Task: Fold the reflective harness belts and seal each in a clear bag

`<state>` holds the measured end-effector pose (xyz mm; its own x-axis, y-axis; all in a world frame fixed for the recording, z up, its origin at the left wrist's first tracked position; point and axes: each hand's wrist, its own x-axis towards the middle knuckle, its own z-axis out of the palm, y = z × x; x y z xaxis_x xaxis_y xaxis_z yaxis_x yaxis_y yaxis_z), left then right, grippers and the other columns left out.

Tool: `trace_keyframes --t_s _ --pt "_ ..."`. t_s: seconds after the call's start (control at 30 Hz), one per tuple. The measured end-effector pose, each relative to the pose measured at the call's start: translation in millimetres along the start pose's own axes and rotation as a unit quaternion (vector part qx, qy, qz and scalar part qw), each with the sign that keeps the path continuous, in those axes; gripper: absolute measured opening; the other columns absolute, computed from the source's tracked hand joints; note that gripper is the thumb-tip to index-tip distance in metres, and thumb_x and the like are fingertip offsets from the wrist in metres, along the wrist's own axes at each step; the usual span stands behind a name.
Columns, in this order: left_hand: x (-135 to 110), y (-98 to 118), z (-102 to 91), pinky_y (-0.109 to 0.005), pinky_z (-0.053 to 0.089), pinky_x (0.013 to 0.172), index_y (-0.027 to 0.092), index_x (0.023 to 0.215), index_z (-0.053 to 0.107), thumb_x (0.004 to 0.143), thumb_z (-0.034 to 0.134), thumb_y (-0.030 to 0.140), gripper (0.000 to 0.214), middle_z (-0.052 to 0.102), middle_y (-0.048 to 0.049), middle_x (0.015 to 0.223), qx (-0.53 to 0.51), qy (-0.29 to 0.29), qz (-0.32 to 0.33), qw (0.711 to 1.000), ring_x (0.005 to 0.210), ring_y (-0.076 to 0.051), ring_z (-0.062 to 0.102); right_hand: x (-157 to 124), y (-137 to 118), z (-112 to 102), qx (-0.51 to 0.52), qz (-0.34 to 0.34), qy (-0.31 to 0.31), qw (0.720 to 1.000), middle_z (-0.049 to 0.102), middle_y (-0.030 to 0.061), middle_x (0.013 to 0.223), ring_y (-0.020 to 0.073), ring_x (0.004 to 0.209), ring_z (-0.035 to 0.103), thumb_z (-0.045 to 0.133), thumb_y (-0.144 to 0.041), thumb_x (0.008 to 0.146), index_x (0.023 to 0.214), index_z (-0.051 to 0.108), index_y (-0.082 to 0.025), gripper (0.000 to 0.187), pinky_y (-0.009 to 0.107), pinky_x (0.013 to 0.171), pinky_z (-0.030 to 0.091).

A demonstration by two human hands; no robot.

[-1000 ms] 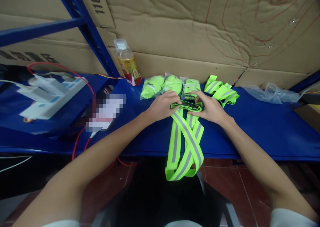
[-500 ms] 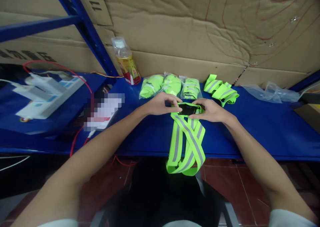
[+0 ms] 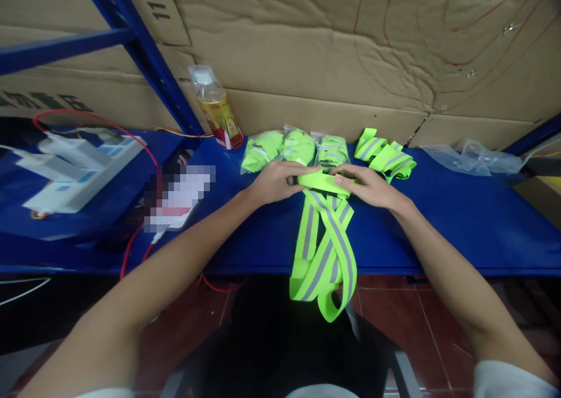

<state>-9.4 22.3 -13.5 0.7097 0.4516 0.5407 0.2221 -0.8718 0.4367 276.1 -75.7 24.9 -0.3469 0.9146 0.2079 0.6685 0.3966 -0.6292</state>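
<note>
A neon-green reflective strap harness (image 3: 324,246) with grey stripes lies on the blue shelf (image 3: 460,222) and hangs over its front edge. My left hand (image 3: 274,182) pinches the left end of its folded top band. My right hand (image 3: 370,186) pinches the right end of the same band. Both hands are closed on the fabric, close together.
Three bagged green strap bundles (image 3: 298,148) and a loose folded one (image 3: 385,155) sit behind my hands. A plastic bottle (image 3: 214,108) stands at the back left. Empty clear bags (image 3: 473,158) lie at the right. A white power strip (image 3: 74,164) and red cable are on the left. Cardboard lines the back.
The dark opening in the top band has been closed flat between my fingers. The hanging loops have shifted and dropped a little lower over the shelf edge.
</note>
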Motion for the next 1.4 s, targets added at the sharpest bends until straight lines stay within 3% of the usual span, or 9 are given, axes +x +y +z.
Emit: trace_keyframes --t_s 0.23,0.37,0.5,0.73,0.9,1.07,1.2,1.3,1.4 --pt "2.7 3.3 2.0 -0.026 0.056 0.069 0.03 0.14 0.077 0.088 0.087 0.05 0.056 0.081 -0.0063 0.114 -0.055 -0.014 0.007 0.998 0.066 -0.01 0.063 -2.2 5.8 -6.5 -0.047 0.05 -0.045 0.997 0.073 0.0012 0.072 0.0175 0.06 0.059 0.069 -0.079 0.092 0.097 0.084 -0.02 0.061 0.032 0.056 0.042" --pt "4.9 6.0 3.4 -0.025 0.052 0.062 0.023 0.135 0.079 0.087 0.088 0.052 0.057 0.077 -0.0072 0.109 -0.099 0.016 -0.052 0.994 0.066 -0.01 0.062 0.7 10.0 3.9 -0.044 -0.008 0.014 0.999 0.084 0.0052 0.099 0.0253 0.081 0.073 0.077 -0.071 0.091 0.113 0.087 -0.022 0.055 0.036 0.07 0.055" --pt "3.4 8.4 5.9 -0.027 0.053 0.07 0.024 0.117 0.084 0.093 0.08 0.037 0.028 0.072 -0.0053 0.101 -0.016 0.038 -0.004 0.999 0.078 -0.014 0.065 4.1 11.5 9.5 -0.046 -0.039 0.06 0.996 0.084 0.0089 0.117 0.0316 0.1 0.078 0.082 -0.059 0.091 0.12 0.087 -0.026 0.044 0.044 0.091 0.06" --pt "-5.0 21.6 8.6 -0.028 0.038 0.058 0.026 0.107 0.084 0.093 0.071 0.016 0.021 0.07 -0.0049 0.104 0.196 -0.027 0.098 0.975 0.08 -0.015 0.067 -1.3 9.5 -10.5 0.067 0.061 -0.042 0.995 0.085 0.006 0.103 0.0226 0.077 0.074 0.086 -0.062 0.084 0.134 0.082 -0.022 0.064 0.036 0.069 0.061" --pt "-2.3 29.0 1.5 -0.027 0.05 0.065 0.025 0.105 0.086 0.087 0.088 0.036 0.021 0.069 -0.006 0.124 0.023 -0.086 0.043 0.995 0.07 -0.008 0.062 0.0 22.3 -2.8 0.145 0.048 -0.033 0.988 0.079 0.0088 0.137 0.0309 0.117 0.075 0.097 -0.053 0.071 0.136 0.079 -0.025 0.073 0.046 0.1 0.065" --pt "2.8 20.1 -0.2 -0.027 0.053 0.066 0.022 0.106 0.084 0.09 0.085 0.048 0.031 0.069 -0.0104 0.138 -0.115 -0.066 -0.033 0.991 0.067 -0.007 0.059 0.9 20.1 4.4 0.114 0.031 -0.056 0.991 0.078 0.0101 0.131 0.0323 0.113 0.074 0.093 -0.048 0.076 0.135 0.076 -0.023 0.066 0.051 0.1 0.062" --pt "6.0 15.1 -3.8 -0.03 0.053 0.077 0.02 0.122 0.074 0.081 0.09 0.046 0.051 0.079 -0.007 0.116 -0.044 -0.041 -0.07 0.996 0.091 -0.019 0.071 2.8 12.1 9.8 0.039 -0.053 0.018 0.998 0.07 0.0117 0.128 0.0328 0.117 0.067 0.089 -0.041 0.082 0.13 0.069 -0.023 0.055 0.05 0.102 0.056" --pt "6.3 21.0 -9.7 -0.031 0.048 0.076 0.021 0.119 0.073 0.088 0.081 0.038 0.036 0.078 -0.0049 0.111 0.058 -0.034 -0.052 0.996 0.092 -0.02 0.071 4.9 5.3 15.4 -0.003 -0.103 0.074 0.992 0.065 0.009 0.117 0.0294 0.107 0.063 0.089 -0.042 0.083 0.121 0.064 -0.025 0.049 0.044 0.093 0.054" --pt "5.1 28.3 -12.2 -0.03 0.039 0.065 0.022 0.112 0.07 0.089 0.075 0.029 0.024 0.073 -0.0059 0.117 0.153 -0.046 -0.031 0.987 0.087 -0.02 0.067 4.9 -0.5 18.6 0.035 -0.106 0.05 0.992 0.065 0.0055 0.105 0.0256 0.097 0.061 0.087 -0.053 0.088 0.107 0.065 -0.026 0.04 0.04 0.088 0.053"
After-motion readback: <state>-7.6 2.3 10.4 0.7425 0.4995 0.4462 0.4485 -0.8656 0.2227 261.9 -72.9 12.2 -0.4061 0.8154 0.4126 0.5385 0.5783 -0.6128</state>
